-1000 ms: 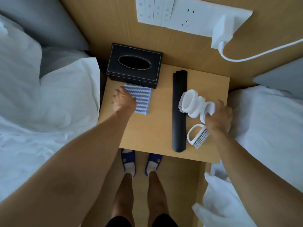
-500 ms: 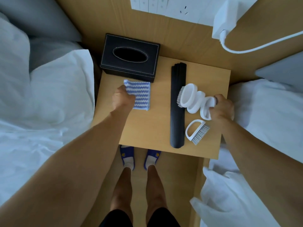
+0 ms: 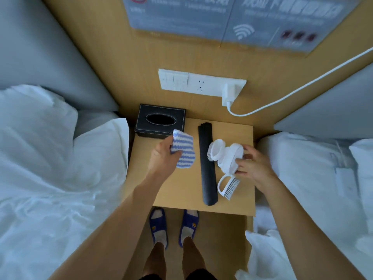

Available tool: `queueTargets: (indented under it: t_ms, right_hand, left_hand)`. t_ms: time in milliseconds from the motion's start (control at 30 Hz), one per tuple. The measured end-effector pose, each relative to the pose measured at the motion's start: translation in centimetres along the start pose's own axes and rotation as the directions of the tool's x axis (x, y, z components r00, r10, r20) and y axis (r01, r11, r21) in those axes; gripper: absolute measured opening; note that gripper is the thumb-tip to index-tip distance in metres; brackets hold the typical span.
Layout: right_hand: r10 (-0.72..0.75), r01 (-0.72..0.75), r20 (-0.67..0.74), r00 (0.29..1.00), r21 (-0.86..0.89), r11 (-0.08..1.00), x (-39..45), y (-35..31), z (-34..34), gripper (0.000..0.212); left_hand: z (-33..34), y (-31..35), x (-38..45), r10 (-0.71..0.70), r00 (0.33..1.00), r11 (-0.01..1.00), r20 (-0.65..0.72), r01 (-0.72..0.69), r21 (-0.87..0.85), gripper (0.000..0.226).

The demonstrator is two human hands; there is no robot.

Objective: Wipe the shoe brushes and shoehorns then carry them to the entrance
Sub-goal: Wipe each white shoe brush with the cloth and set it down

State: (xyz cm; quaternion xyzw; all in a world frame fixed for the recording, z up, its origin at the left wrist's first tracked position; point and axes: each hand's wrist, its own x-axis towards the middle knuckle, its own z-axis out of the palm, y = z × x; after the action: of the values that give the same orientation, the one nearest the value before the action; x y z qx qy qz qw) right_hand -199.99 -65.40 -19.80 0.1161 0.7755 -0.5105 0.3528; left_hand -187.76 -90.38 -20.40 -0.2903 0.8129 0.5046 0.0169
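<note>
On the wooden nightstand [image 3: 187, 188] lies a stack of long black shoehorns [image 3: 207, 164], running front to back. My left hand [image 3: 164, 156] grips a blue-and-white striped cloth [image 3: 184, 152], lifted off the top and hanging to the left of the shoehorns. A big white shoe brush [image 3: 224, 155] with a wavy handle is just right of the shoehorns; my right hand [image 3: 253, 164] holds its handle end with fingers spread around it. A smaller white brush [image 3: 228, 184] with a loop handle lies on the nightstand below it.
A black tissue box [image 3: 160, 120] stands at the nightstand's back left corner. White bedding [image 3: 50, 168] flanks both sides. On the wall behind is a switch and socket panel [image 3: 191, 82] with a white charger [image 3: 229, 93] and cable. My slippered feet [image 3: 173, 227] stand before the nightstand.
My left hand has picked the striped cloth up off the nightstand. My right hand has loosened and shifted its hold on the big brush's handle. The view has tilted up toward the wall.
</note>
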Motion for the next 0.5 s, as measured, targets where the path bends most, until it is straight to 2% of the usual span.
queueTargets:
  t_ms: [67, 167, 267, 367, 500]
  right_hand:
    - [-0.022, 0.002, 0.128, 0.991, 0.156, 0.988, -2.5, -1.7, 0.8, 0.043]
    - [-0.079, 0.011, 0.245, 0.966, 0.266, 0.964, -5.8, -4.1, 1.9, 0.042]
    - [-0.126, 0.039, 0.312, 0.941, 0.272, 0.962, -8.9, -6.6, 2.9, 0.046]
    - [-0.201, 0.111, 0.353, 0.914, 0.259, 0.960, -11.5, -8.8, 3.5, 0.041]
    - [-0.272, 0.204, 0.348, 0.897, 0.219, 0.954, -14.1, -11.5, 3.3, 0.032]
  left_hand:
    - [-0.9, 2.9, -1.6, 0.074, 0.997, 0.997, -0.012, -0.074, -0.004, 0.021]
    - [-2.5, 6.9, -4.0, 0.175, 0.982, 0.982, -0.066, -0.179, -0.061, 0.016]
    - [-4.1, 10.3, -5.9, 0.287, 0.956, 0.952, -0.068, -0.292, -0.087, 0.012]
    - [-5.5, 12.6, -7.4, 0.395, 0.918, 0.915, -0.040, -0.397, -0.073, 0.023]
    - [-7.2, 14.3, -8.6, 0.421, 0.907, 0.903, 0.014, -0.418, -0.099, 0.038]
